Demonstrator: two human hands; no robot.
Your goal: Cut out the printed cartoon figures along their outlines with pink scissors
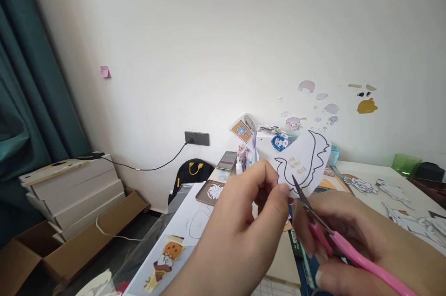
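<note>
My left hand (249,221) pinches the lower left edge of a white paper (301,168) between thumb and fingers. Black wavy outlines run over the paper, with faint brownish writing in its middle. In my right hand (351,226) is a pair of scissors (351,249) with pink handles. Its dark metal blades point up and left, over the lower part of the paper close to my left thumb. How far the blades are apart is hard to make out. The paper is held up above the desk.
Paper cutouts (393,194) lie on the white desk to the right. A phone (226,160), a brown tray (205,193) and a printed ice-cream picture (165,261) are on the left. A cardboard box (90,231) with white boxes stands on the floor. A black backpack (193,173) is by the wall.
</note>
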